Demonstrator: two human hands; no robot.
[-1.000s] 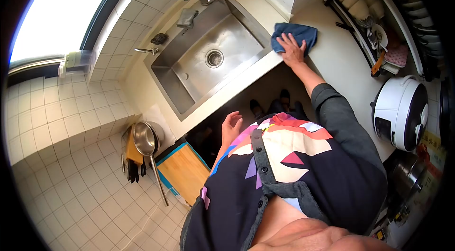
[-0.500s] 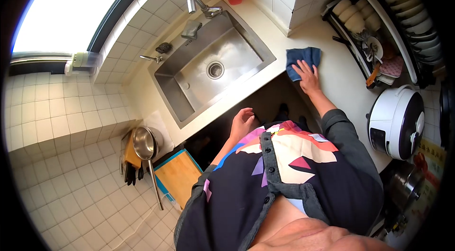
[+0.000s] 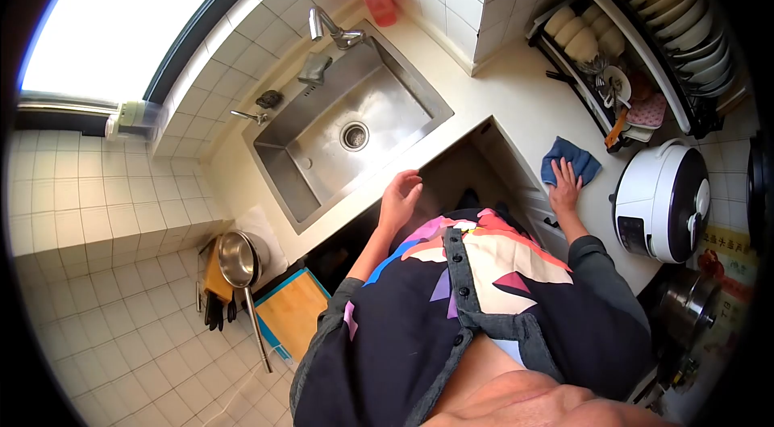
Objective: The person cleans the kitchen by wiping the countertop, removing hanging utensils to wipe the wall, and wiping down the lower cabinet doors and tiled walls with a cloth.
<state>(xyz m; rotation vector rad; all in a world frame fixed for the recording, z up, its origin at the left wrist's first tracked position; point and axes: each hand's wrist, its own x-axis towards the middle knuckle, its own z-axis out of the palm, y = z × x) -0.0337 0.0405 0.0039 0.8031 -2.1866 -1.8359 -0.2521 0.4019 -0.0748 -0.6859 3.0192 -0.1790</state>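
Blue cloth (image 3: 571, 150) lies on the bench (image 3: 504, 94) under the flat, spread right hand (image 3: 564, 191); left hand (image 3: 401, 196), half-curled, holds nothing

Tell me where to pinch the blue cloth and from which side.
Pinch the blue cloth by its far corner, probably best from the sink side. It lies spread on the counter, with the right hand over its near part, leaving that corner uncovered and away from the rice cooker.
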